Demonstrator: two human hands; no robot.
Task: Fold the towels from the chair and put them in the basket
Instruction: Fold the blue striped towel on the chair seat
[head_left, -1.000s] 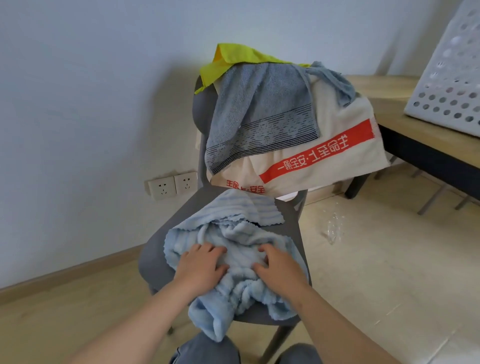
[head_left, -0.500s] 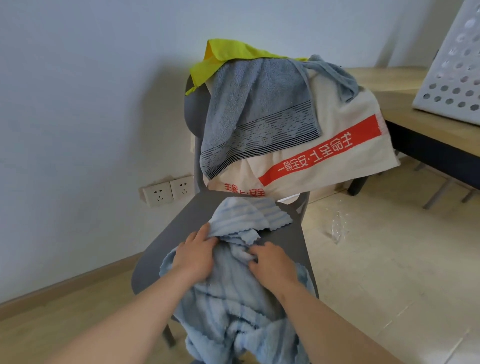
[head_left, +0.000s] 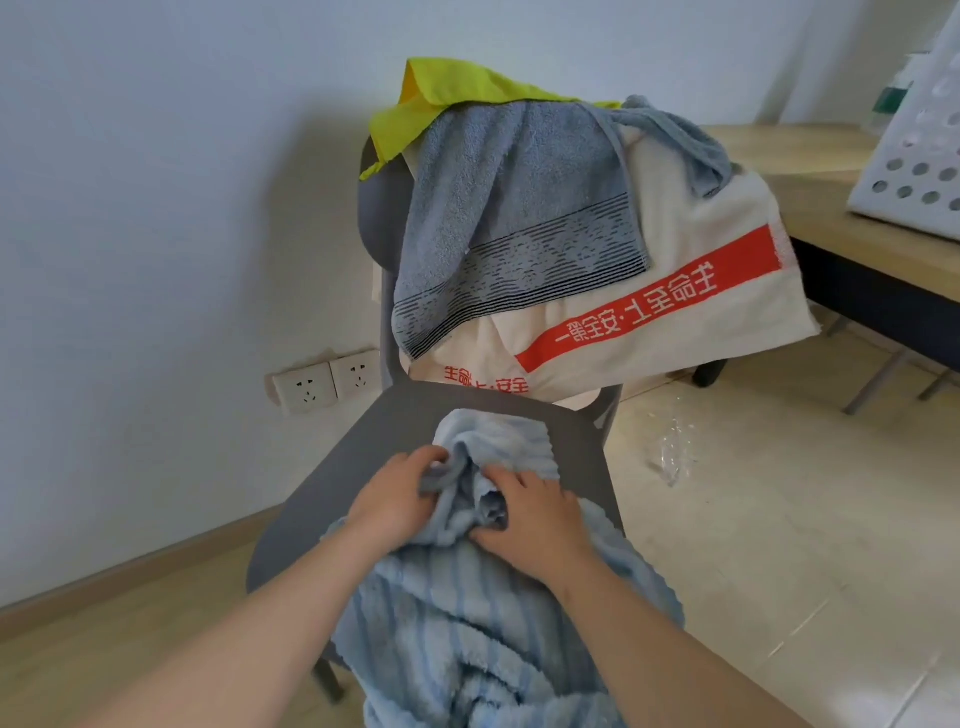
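Light blue towel (head_left: 467, 623): nearest of all, hanging off the chair's front edge below both grips, with its upper end bunched on the seat between and just beyond them.
Left grip (head_left: 395, 499): closed, fingers curled round a bunched fold of the light blue towel, just beside the right grip.
Right grip (head_left: 530, 519): fingers bent down into the same towel, holding a fold.
Chair (head_left: 363, 457): dark grey seat under both grips, bare to the left of the left grip; its back rises beyond them.
Plastic scrap (head_left: 672, 452): clear, on the floor (head_left: 779, 545) to the right of the right grip.
Wall sockets (head_left: 324, 382): two, low on the wall beyond the left grip.
Cream towel (head_left: 701, 270): red band and lettering, draped over the chair back beyond the grips, spreading rightward.
Grey towel (head_left: 519, 208): lies over the cream towel, above the grips.
Yellow cloth (head_left: 452, 88): on top of the chair back, partly under the grey towel.
Desk (head_left: 831, 208): wooden top, well apart, beyond the right grip.
Basket (head_left: 924, 156): white, perforated, on the desk, cut off by the right edge.
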